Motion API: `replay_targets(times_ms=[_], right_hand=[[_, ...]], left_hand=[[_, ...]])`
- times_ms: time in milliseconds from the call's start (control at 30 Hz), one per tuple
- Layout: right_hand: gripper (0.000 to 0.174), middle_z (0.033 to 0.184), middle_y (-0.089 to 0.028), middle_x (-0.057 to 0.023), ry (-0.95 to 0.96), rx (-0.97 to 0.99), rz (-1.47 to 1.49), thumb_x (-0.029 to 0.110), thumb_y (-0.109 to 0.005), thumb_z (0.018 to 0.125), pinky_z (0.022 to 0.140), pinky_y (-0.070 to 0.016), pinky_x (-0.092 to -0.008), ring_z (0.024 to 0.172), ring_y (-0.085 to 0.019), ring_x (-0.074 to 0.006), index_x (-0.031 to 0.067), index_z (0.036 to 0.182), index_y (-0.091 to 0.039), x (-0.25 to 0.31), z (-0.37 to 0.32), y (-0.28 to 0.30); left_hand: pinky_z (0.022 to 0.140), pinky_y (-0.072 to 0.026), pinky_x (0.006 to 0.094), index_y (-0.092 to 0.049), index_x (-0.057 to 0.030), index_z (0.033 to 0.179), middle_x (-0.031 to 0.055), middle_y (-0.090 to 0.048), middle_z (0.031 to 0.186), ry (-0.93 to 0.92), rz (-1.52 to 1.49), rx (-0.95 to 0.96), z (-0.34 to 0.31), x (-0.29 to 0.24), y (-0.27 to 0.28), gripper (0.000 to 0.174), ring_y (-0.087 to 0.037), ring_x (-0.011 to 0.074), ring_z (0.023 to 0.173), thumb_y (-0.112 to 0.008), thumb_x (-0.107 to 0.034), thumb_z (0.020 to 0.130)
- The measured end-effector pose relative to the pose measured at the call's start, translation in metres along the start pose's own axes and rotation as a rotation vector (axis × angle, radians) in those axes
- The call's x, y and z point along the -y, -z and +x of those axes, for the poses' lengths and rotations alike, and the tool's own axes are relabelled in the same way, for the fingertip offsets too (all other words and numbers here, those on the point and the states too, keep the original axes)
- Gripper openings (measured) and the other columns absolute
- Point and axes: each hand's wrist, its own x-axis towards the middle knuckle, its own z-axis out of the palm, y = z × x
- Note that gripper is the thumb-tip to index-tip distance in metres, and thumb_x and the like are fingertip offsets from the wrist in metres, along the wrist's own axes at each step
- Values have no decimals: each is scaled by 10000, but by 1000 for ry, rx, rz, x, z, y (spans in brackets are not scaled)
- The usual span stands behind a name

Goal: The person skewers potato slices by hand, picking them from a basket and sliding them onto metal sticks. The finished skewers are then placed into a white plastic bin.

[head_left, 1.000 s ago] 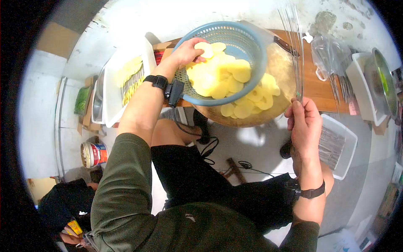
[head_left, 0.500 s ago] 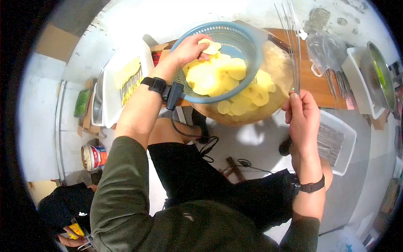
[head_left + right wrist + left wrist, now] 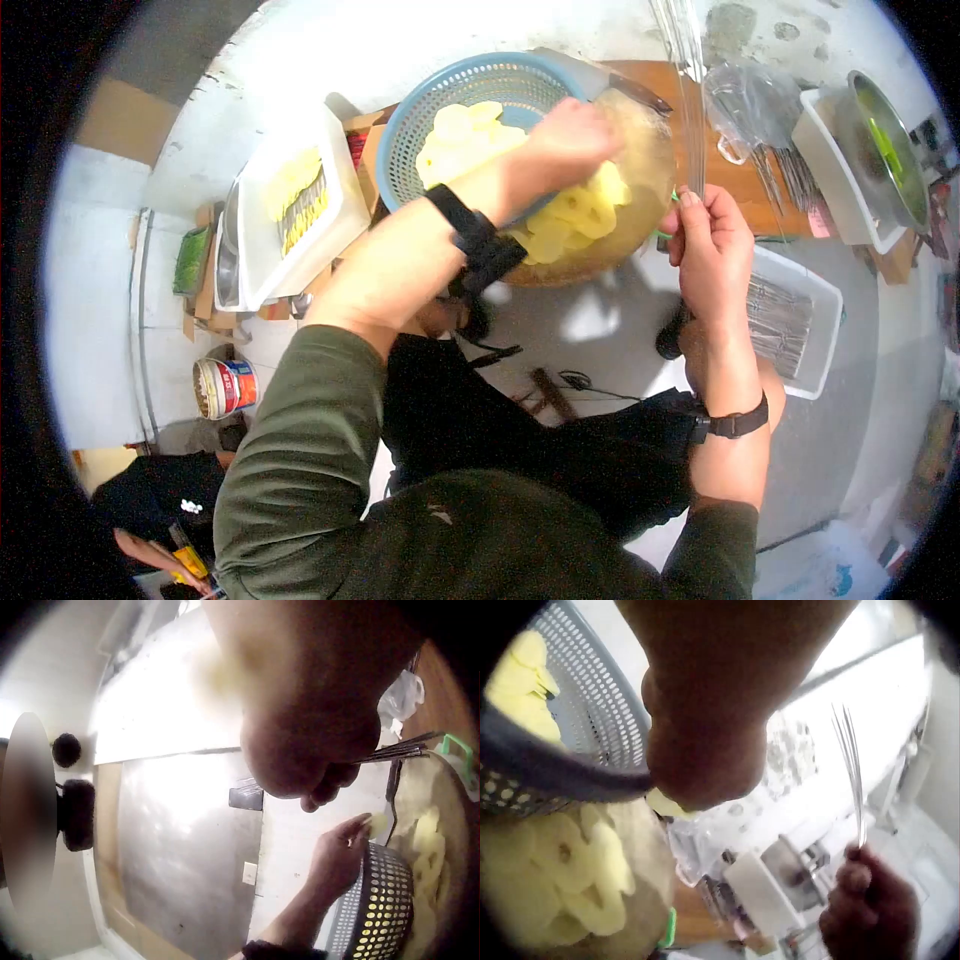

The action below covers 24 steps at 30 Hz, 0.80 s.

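Crossed over since half a second ago: your left hand, from the near-left rim of the colander to its right rim, above the bowl.

- Left fingers: pinched on one potato slice, held at the colander's right edge. It is near the skewers and clear of them.
- Right fingers: curled round the lower ends of the thin metal skewers, which fan upward past the bowl's right edge. Your right hand sits just off the bowl's near-right rim.
- Gap between your hands: narrow and open, over the bowl's right side.
- Colander: blue, perforated, tilted onto the bowl's left rim, with slices heaped inside.
- Bowl: round, tan, with loose slices along its near wall; your left forearm crosses its near-left rim.
- Wooden board: behind and to the right of the bowl, carrying a clear plastic bag.
- White tray: left of the colander and just beside it, holding rows of slices.
- White tub: low on the right, outside your right wrist, holding more skewers.
- Steel basin: far right, well apart from both hands.
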Motion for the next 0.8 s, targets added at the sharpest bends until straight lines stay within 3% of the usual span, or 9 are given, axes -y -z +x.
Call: replay_targets(times_ms=[67, 167, 200, 300, 333, 400, 567, 700, 800], right_hand=[[154, 677, -578, 19, -14, -22, 1, 190, -541, 961, 497, -379, -196, 538, -467, -42, 44, 941, -587, 2, -1, 1], [157, 689, -582, 15, 1, -22, 83, 188, -540, 963, 489, -377, -198, 535, -472, -44, 39, 951, -587, 2, -4, 3], [161, 701, -583, 7, 10, -10, 128, 187, -535, 967, 474, -374, -201, 528, -471, -47, 34, 959, -585, 0, -5, 4], [162, 700, -578, 0, 26, -18, 129, 183, -531, 971, 462, -368, -200, 519, -462, -47, 31, 959, -584, 6, -8, 6], [162, 700, -578, 0, 22, -26, 132, 183, -531, 971, 462, -368, -200, 519, -462, -47, 31, 959, -584, 7, -9, 7], [156, 701, -577, -7, 34, -39, 182, 180, -533, 970, 455, -362, -194, 510, -454, -47, 37, 931, -579, 8, -10, 7], [148, 698, -573, -5, 26, -12, 152, 178, -530, 972, 448, -352, -188, 507, -446, -44, 53, 902, -566, 2, -5, 4], [146, 695, -572, 0, -5, -12, 111, 183, -524, 977, 450, -352, -186, 509, -445, -41, 60, 907, -561, 0, -4, -7], [148, 692, -569, 4, -23, 9, 71, 189, -521, 980, 455, -353, -184, 511, -444, -39, 62, 913, -562, 0, -1, -12]], left_hand=[[1008, -322, 574, -704, -149, 926, 39, -662, 989, -39, 440, 54, -7, -15, -26, 205, -546, 242, 1090, -603, -211, 759], [1006, -305, 610, -691, -118, 962, 58, -655, 1005, -50, 420, 208, -17, -36, -14, 241, -549, 264, 1089, -597, -242, 777], [992, -367, 547, -678, -83, 982, 109, -645, 980, -89, 258, -15, -21, -30, -22, 254, -568, 290, 1045, -594, -229, 793], [938, -442, 459, -662, -37, 981, 161, -628, 1008, -8, -241, 55, -19, 5, 11, 277, -582, 332, 1005, -608, -240, 800], [878, -481, 405, -633, -16, 996, 199, -609, 1026, 175, -376, -241, -29, 27, 5, 302, -586, 359, 992, -624, -243, 797], [896, -470, 427, -612, -8, 1044, 204, -615, 1031, 318, -264, -90, -57, 71, 26, 365, -584, 354, 1026, -645, -270, 791], [972, -438, 449, -372, -70, 1396, 224, -423, 1311, 393, -77, 723, -107, 94, 7, 911, -504, 391, 1157, -766, -476, 682], [915, -464, 458, -438, -84, 1324, 196, -441, 1254, 302, -9, 619, -110, 91, -2, 850, -516, 384, 1122, -792, -449, 642], [858, -479, 458, -556, -52, 1121, 177, -526, 1132, 336, -57, 514, -104, 119, -19, 511, -552, 365, 1066, -728, -344, 738]])
